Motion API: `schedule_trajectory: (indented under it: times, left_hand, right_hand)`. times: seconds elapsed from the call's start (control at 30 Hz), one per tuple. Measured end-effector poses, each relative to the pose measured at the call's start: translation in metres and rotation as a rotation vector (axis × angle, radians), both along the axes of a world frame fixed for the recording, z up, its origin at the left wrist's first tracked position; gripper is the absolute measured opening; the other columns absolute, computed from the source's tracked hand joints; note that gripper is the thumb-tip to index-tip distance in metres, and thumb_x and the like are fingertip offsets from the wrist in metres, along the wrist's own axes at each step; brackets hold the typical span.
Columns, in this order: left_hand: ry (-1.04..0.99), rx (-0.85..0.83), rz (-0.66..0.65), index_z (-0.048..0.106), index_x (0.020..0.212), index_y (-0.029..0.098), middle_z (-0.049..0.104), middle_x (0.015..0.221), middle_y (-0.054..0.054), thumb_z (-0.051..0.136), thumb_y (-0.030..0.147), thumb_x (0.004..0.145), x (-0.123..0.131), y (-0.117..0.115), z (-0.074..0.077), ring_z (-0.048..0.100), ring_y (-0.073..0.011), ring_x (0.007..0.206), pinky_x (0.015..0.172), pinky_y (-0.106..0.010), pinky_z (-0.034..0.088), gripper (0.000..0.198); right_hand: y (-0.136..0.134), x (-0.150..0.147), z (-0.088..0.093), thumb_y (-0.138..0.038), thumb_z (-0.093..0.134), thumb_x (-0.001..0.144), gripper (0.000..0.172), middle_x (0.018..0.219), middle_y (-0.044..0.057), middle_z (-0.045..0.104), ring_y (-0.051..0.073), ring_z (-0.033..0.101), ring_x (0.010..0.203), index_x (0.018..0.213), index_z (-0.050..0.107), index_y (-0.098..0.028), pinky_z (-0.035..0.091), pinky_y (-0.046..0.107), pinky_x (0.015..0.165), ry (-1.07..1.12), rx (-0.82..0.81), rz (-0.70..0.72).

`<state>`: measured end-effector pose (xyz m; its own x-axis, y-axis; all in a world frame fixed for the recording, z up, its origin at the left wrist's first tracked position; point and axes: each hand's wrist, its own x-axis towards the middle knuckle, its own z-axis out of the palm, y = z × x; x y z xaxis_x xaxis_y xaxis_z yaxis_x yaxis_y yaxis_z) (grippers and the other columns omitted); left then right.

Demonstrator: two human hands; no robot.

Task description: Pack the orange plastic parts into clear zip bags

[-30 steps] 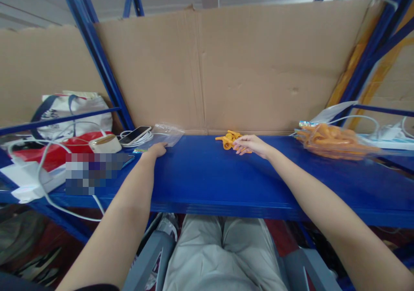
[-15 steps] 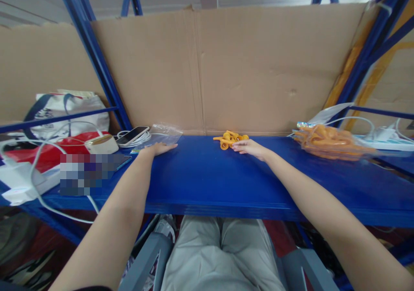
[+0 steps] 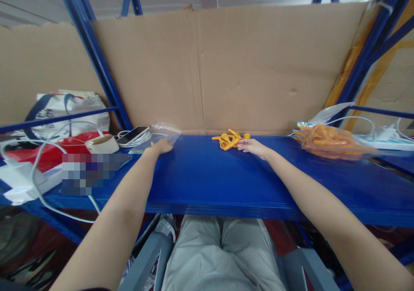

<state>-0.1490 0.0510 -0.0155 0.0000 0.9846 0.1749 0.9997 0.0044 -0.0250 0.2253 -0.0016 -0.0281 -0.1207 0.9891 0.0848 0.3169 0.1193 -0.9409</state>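
My left hand point(image 3: 162, 146) rests palm down on the edge of a clear plastic bag point(image 3: 168, 131), on the left of the blue shelf. Its thumb stands apart from the bent fingers. On the right, my right hand point(image 3: 254, 147) has its fingers closed on an orange plastic piece point(image 3: 230, 144) with a rounded end, at the near side of a small pile. More orange pieces point(image 3: 233, 133) of the same kind lie just behind it, near the cardboard. The fingertips partly hide where the piece is gripped.
A clear bag of orange pieces point(image 3: 326, 140) lies on the right, near a white power strip point(image 3: 384, 142). To the left are a phone point(image 3: 133, 134), coiled white cable, a white-and-gold box point(image 3: 101, 144) and a red bag point(image 3: 64, 146). Cardboard point(image 3: 246, 66) walls the back.
My left fingers have drawn in from lying stretched out. My right hand has shifted slightly right, and the orange pieces have turned and spread apart.
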Motion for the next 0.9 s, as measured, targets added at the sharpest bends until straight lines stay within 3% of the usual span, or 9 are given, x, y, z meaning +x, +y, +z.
schedule_trajectory:
  times: [0.03,0.1,0.23,0.33,0.43,0.53,0.67,0.8,0.9]
  left_hand:
    - [-0.002,-0.033,0.028,0.053,0.132,0.017,0.051,0.141,-0.015,0.047,0.019,0.083,0.006,0.002,0.001,0.043,-0.0375,0.132,0.103,-0.063,0.035,0.049]
    - [-0.007,-0.016,-0.052,0.047,0.138,0.017,0.046,0.145,-0.012,0.047,0.019,0.083,0.023,0.006,0.004,0.042,-0.0328,0.134,0.108,-0.054,0.035,0.055]
    - [-0.01,-0.003,-0.378,0.045,0.14,0.015,0.051,0.142,-0.008,0.046,0.02,0.084,0.072,0.005,0.012,0.046,-0.0215,0.132,0.111,-0.032,0.034,0.057]
    - [0.012,0.021,-0.615,0.044,0.14,0.016,0.049,0.144,-0.007,0.045,0.019,0.084,0.113,-0.006,0.016,0.046,-0.0191,0.132,0.111,-0.03,0.033,0.056]
    - [0.035,0.053,-0.778,0.053,0.133,0.018,0.06,0.132,-0.008,0.043,0.018,0.085,0.148,-0.023,0.018,0.056,-0.0207,0.121,0.105,-0.032,0.041,0.049]
    - [0.036,0.104,-0.83,0.065,0.116,0.014,0.066,0.115,-0.013,0.041,0.017,0.086,0.172,-0.035,0.016,0.063,-0.0231,0.107,0.096,-0.034,0.047,0.038]
    - [0.016,0.053,-0.927,0.065,0.111,0.015,0.067,0.11,-0.011,0.041,0.02,0.088,0.184,-0.036,0.002,0.062,-0.0216,0.105,0.094,-0.033,0.048,0.034]
    - [-0.022,0.018,-0.874,0.061,0.12,0.015,0.064,0.119,-0.012,0.041,0.026,0.091,0.178,-0.028,-0.016,0.058,-0.0223,0.113,0.102,-0.035,0.042,0.037]
    - [-0.028,-0.029,-0.764,0.054,0.13,0.012,0.055,0.135,-0.016,0.039,0.034,0.093,0.172,-0.023,-0.023,0.049,-0.0254,0.126,0.107,-0.037,0.037,0.046]
  right_hand:
    - [0.0,0.0,0.0,-0.008,0.064,0.078,0.014,0.093,0.006,0.07,0.012,0.064,0.082,0.085,0.071,-0.018,0.052,0.023,0.076,0.001,-0.003,-0.008]
    - [0.002,0.0,-0.001,-0.007,0.064,0.078,0.016,0.092,0.006,0.069,0.012,0.064,0.081,0.088,0.071,-0.018,0.052,0.023,0.076,0.006,-0.01,-0.032]
    - [0.004,0.001,-0.003,-0.008,0.066,0.078,0.018,0.091,0.006,0.069,0.012,0.065,0.078,0.093,0.07,-0.017,0.053,0.022,0.074,0.017,-0.009,-0.048]
    - [0.004,0.002,-0.001,-0.007,0.067,0.077,0.014,0.084,0.006,0.07,0.011,0.065,0.07,0.087,0.07,-0.016,0.053,0.02,0.066,0.006,0.012,-0.055]
    - [0.003,0.005,0.003,-0.007,0.069,0.075,0.009,0.073,0.004,0.069,0.01,0.063,0.06,0.079,0.069,-0.015,0.05,0.018,0.055,-0.012,0.037,-0.091]
    - [0.004,0.011,0.009,-0.005,0.067,0.075,0.01,0.062,0.001,0.066,0.008,0.06,0.051,0.071,0.066,-0.015,0.045,0.016,0.047,0.003,0.075,-0.164]
    - [0.006,0.019,0.018,-0.003,0.057,0.079,0.015,0.053,-0.002,0.061,0.006,0.054,0.042,0.07,0.061,-0.014,0.04,0.014,0.04,0.104,0.148,-0.316]
    - [0.004,0.031,0.024,-0.004,0.048,0.082,0.017,0.054,-0.004,0.058,0.005,0.052,0.038,0.072,0.055,-0.016,0.037,0.015,0.038,0.322,0.169,-0.5]
    - [0.006,0.045,0.024,-0.008,0.042,0.086,0.017,0.053,-0.006,0.054,0.005,0.05,0.037,0.074,0.049,-0.018,0.037,0.015,0.037,0.512,0.135,-0.648]
